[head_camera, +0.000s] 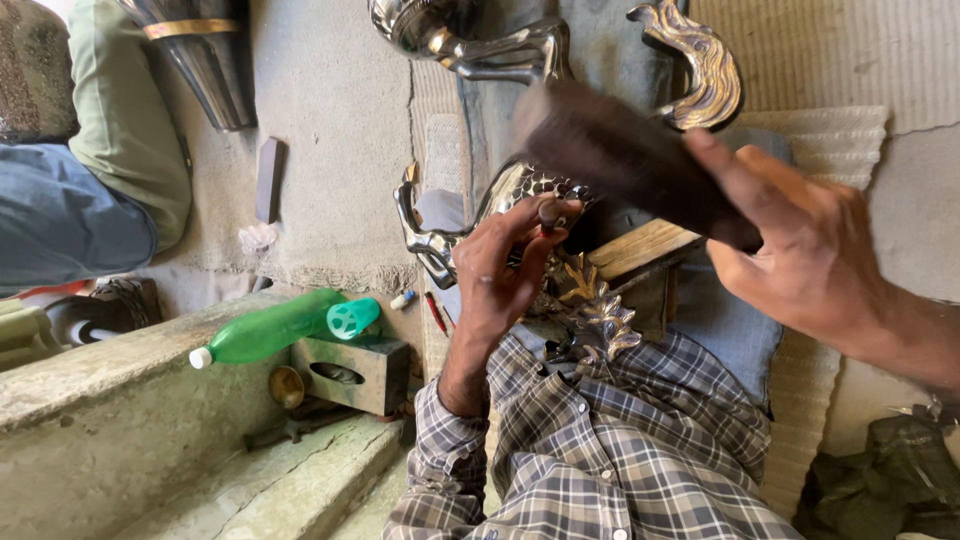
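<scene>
Silver metal piece (520, 190), embossed with a scale-like pattern, lies on a wooden block (640, 248) over the person's lap, at the centre of the head view; its long axis appears to run from lower left to upper right, though much of it is hidden. Left hand (500, 275): closed narrowly around a small punch or chisel (548, 212), tip set against the patterned surface, touching the piece and the nearer of the two. Right hand (810, 250): gripped around the handle of a dark mallet (610, 150), whose blurred head hangs above and just right of the punch, apart from it. Gold and silver leaf-shaped ornament (592, 300): just below the block, toward the checked shirt. Curved silver legs or handles (430, 240) project to the left of the piece. Further polished metal parts: a silver curved form (470, 40) at top centre, a gilt-edged scroll (705, 70) at top right. Woven mat (830, 140) beneath. Green plastic bottle (280, 325), white cap, lying on its side to the left on a stone ledge (100, 400), neck pointing left; no label readable. Green hollow block (350, 370) beside it. Dark vase with a gold band (200, 50), top left, near another person's knee (60, 220). Dark flat stone (268, 178) on the floor between.
</scene>
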